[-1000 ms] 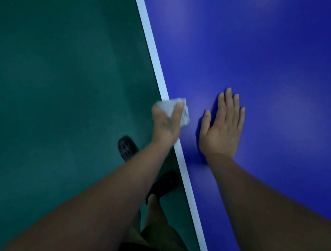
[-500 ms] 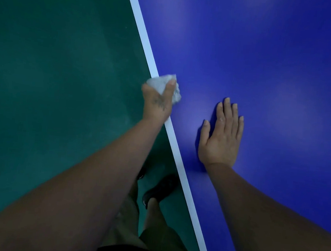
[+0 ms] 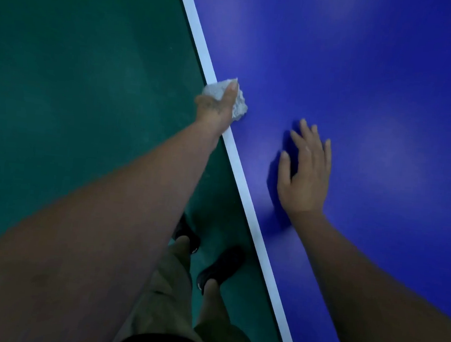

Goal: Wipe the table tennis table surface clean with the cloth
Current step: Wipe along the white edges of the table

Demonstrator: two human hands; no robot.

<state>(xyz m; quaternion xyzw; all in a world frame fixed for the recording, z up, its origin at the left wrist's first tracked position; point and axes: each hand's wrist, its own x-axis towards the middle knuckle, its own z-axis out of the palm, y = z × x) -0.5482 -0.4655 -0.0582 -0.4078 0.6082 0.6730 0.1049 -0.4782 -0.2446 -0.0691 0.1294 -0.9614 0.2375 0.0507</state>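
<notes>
— Count? 
— One crumpled white cloth (image 3: 237, 102), one blue bench (image 3: 362, 87) with a white edge line (image 3: 241, 177), two hands. 
— State? 
— Left hand (image 3: 219, 107) grips the cloth on the edge line; right hand (image 3: 304, 175) lies flat, fingers straight, beside it. 
— Change? 
— Right fingers have spread and angled toward the line.

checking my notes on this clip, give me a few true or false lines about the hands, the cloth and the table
1. The left hand grips a crumpled white cloth. True.
2. The cloth sits at the white edge line of the blue table. True.
3. The right hand also holds a cloth. False: it holds nothing, its fingers spread straight over the blue surface.
4. The table top is green. False: the table is blue; the green area is the floor.
5. The person is barefoot. False: a dark shoe shows below the table edge.
</notes>
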